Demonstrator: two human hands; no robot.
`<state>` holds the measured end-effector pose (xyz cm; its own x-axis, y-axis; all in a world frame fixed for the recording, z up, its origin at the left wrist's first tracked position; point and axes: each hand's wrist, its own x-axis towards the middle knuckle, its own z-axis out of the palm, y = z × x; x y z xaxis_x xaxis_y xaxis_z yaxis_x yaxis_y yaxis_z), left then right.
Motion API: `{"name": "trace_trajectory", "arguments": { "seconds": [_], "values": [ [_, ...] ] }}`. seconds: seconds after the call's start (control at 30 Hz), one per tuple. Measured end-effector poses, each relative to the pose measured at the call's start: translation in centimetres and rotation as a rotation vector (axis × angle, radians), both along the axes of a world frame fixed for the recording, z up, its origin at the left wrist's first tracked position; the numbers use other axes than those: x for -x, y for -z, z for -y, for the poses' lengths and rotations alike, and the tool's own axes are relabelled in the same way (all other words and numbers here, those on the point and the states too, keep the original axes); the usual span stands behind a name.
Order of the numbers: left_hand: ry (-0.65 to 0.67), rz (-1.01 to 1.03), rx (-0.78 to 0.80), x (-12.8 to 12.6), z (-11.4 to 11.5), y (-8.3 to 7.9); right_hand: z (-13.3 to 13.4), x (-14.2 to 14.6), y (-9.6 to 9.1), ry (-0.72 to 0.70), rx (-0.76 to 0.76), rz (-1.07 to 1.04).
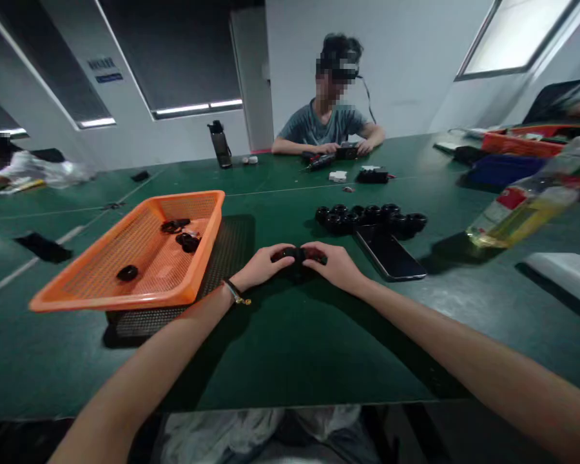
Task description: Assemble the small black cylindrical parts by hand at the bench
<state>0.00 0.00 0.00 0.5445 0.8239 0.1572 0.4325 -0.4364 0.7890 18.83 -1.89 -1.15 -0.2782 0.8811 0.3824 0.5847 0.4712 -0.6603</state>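
Note:
A small black part (298, 255) is held just above the green table between both hands; its exact kind is hard to make out. My left hand (265, 265) grips its left side, thumb and fingers curled round it. From the right, my right hand (336, 264) pinches the other side in the same way. To the left stands an orange basket (193, 293) with a few black pieces (188, 242) inside. Beyond my right hand, several black round parts (372, 218) lie grouped in rows. A dark-screened phone (390, 253) touches the near side of that group.
A bottle of yellow liquid (522, 209) and a white box (565, 277) stand at the right. Blue (505, 171) and orange (522, 143) bins sit behind. Across the table (280, 361), a person (329, 125) handles a black device near a power drill (321, 161). A dark bottle (220, 145) stands far left.

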Motion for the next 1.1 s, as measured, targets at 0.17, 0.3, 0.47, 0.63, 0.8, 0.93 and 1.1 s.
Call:
{"name": "trace_trajectory", "arguments": {
  "seconds": [0.17,0.3,0.47,0.63,0.8,0.93,1.1],
  "values": [
    [-0.003,0.002,0.002,0.01,-0.18,0.15,0.09,0.01,0.06,0.002,-0.002,-0.01],
    [0.001,0.009,0.015,0.02,-0.17,0.12,0.08,-0.04,0.06,-0.01,-0.003,-0.008],
    [0.0,0.013,0.021,0.08,-0.24,0.17,-0.04,-0.19,0.31,-0.026,-0.015,-0.015],
    [0.013,0.028,0.028,0.17,-0.35,0.34,0.09,-0.18,0.13,-0.012,-0.006,0.009],
    [0.012,0.032,0.026,0.19,-0.38,0.39,0.33,-0.08,-0.21,-0.022,-0.002,0.008],
    [0.014,0.035,0.029,0.16,-0.33,0.36,0.28,-0.08,-0.11,-0.027,-0.008,-0.004],
    [0.004,0.002,0.002,0.15,-0.34,0.31,0.18,-0.14,0.06,-0.036,-0.001,-0.034]
  ]
}}
